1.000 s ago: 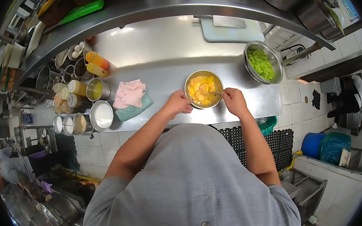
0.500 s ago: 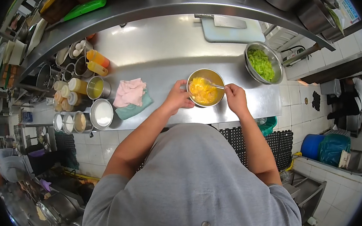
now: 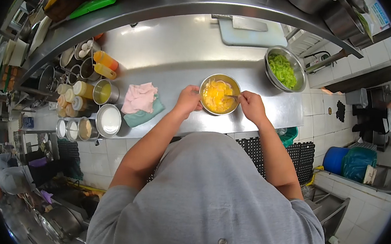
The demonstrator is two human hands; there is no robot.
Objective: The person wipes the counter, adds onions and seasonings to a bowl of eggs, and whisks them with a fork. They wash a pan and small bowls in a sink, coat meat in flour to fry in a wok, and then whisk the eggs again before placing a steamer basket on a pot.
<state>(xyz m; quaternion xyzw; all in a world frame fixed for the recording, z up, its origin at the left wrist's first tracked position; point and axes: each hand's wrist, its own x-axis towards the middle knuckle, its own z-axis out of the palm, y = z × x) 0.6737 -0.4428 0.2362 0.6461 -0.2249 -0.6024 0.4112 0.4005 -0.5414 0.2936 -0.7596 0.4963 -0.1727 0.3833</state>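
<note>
A round steel bowl [image 3: 201,105] stands on the steel counter, holding yellow beaten egg [image 3: 217,96] with paler pieces in it. My left hand [image 3: 188,101] is closed on the bowl's left rim, thumb on top and fingers along the side. In my right hand [image 3: 252,106], at the right rim, is the handle of a metal fork or spoon [image 3: 231,96]. The head of this utensil is sunk in the egg, so its shape is hidden. To the left lie a folded pink cloth [image 3: 140,97] and a green cloth [image 3: 146,115], partly under it.
Chopped green lettuce fills a steel bowl [image 3: 298,61] at the right. Behind it lies a white cutting board [image 3: 244,37] with a cleaver [image 3: 250,24]. Squeeze bottles [image 3: 105,60], eggs and steel pots [image 3: 109,121] crowd the left. A steel shelf [image 3: 205,7] crosses overhead. Other people stand at both sides.
My right hand has turned and moved slightly left and down, and the utensil's head has gone deeper into the egg. My left fingers have drawn in closer around the rim.
</note>
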